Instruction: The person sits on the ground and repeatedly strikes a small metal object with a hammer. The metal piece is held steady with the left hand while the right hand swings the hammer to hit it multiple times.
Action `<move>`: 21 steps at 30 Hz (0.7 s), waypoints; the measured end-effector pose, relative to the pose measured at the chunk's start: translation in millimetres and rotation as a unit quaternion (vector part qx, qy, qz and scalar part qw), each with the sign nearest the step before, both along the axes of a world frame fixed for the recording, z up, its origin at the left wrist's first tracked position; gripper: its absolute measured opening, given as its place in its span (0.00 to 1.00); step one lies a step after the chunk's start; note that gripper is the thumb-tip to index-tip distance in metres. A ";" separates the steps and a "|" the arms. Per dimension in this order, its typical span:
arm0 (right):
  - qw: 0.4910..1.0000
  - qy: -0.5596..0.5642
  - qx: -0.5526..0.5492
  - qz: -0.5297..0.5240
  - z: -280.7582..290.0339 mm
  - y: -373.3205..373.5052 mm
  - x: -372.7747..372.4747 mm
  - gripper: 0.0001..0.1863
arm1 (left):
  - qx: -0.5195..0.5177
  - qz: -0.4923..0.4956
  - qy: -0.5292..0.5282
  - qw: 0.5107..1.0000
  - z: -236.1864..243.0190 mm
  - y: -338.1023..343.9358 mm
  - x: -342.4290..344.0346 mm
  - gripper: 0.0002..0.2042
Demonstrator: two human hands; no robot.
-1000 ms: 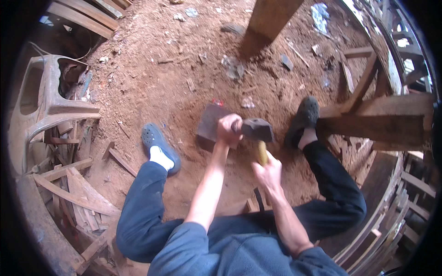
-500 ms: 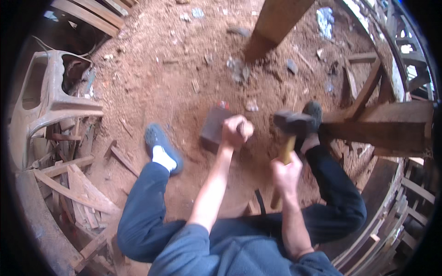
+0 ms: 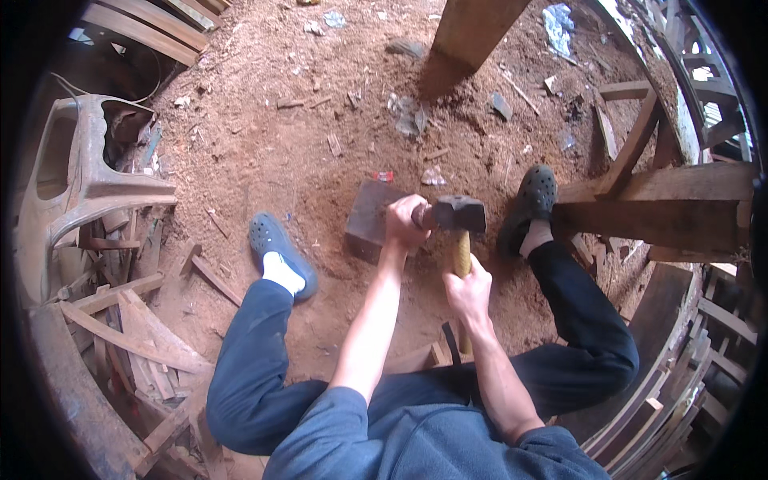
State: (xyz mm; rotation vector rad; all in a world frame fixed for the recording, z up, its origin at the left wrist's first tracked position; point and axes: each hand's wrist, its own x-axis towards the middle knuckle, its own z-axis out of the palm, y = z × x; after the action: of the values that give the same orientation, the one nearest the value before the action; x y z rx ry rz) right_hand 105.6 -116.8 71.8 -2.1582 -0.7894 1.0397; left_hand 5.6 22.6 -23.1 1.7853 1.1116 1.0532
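My left hand (image 3: 406,222) is closed round a round wooden handle (image 3: 420,214), whose end sticks out toward the right; its tool end is hidden by my hand. Under and beside that hand lies a dark rectangular block (image 3: 370,218) on the dusty ground. My right hand (image 3: 469,290) grips the yellowish shaft of a hammer (image 3: 462,214). The hammer's dark metal head is up against the handle's end, and its shaft runs down past my wrist.
My feet in clogs (image 3: 272,244) are planted either side of the block. A thick wooden post (image 3: 480,36) stands ahead, and a heavy beam (image 3: 656,220) lies right. Wood scraps (image 3: 152,344) and a carved wooden frame (image 3: 84,188) are piled left; stacked boards (image 3: 672,384) stand lower right.
My right hand has swung the hammer leftward, from near my right foot to the end of the handle. My left hand has stayed almost in place.
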 end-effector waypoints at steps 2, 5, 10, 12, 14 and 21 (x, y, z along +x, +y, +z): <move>0.999 0.008 0.044 0.002 9.4 -4.4 8.8 0.11 | 0.010 0.007 -0.001 1.000 0.6 -0.8 1.2 0.09; 0.999 0.038 -0.015 -0.023 32.0 2.4 12.3 0.11 | 0.038 0.009 -0.014 0.999 3.7 2.2 -0.9 0.10; 0.997 0.038 -0.038 -0.048 41.2 9.9 13.0 0.11 | 0.031 0.021 -0.030 0.999 10.4 4.4 -15.6 0.09; 0.997 0.061 0.003 -0.036 36.8 4.7 18.0 0.11 | 0.046 0.029 -0.034 0.998 10.0 4.1 -14.0 0.10; 0.997 0.066 0.006 -0.041 32.9 -1.1 23.9 0.11 | 0.091 0.021 -0.028 0.995 7.3 4.8 -5.4 0.10; 0.987 0.117 -0.038 -0.101 46.6 7.7 28.4 0.07 | 0.028 0.022 0.030 0.999 4.6 5.6 12.1 0.08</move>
State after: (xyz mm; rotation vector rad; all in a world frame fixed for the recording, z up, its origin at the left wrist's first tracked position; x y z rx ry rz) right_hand 134.0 -109.1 118.4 -2.0775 -0.4182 1.2039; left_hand 17.8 28.2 -18.5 1.8546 1.1726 1.0735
